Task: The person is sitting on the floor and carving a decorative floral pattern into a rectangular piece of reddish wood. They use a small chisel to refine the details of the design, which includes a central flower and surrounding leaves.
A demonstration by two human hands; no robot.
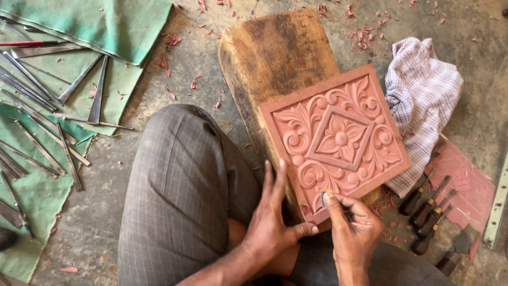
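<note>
A square reddish panel (pixel 338 139) carved with a flower and scrolling leaves lies tilted on a worn wooden block (pixel 275 53). My right hand (pixel 353 229) pinches a small piece of abrasive or a short tool (pixel 324 196) against the panel's near corner. My left hand (pixel 272 220) rests flat beside the block's near left edge, fingers together, thumb toward the panel, holding nothing. My knee in grey checked trousers (pixel 185 185) is just left of the block.
Several long metal chisels (pixel 47 100) lie on green cloth (pixel 37 190) at the left. A checked cloth (pixel 420 100) lies right of the panel. Several dark-handled carving tools (pixel 426 212) and a metal ruler (pixel 497 206) sit at the lower right. Reddish shavings litter the concrete floor.
</note>
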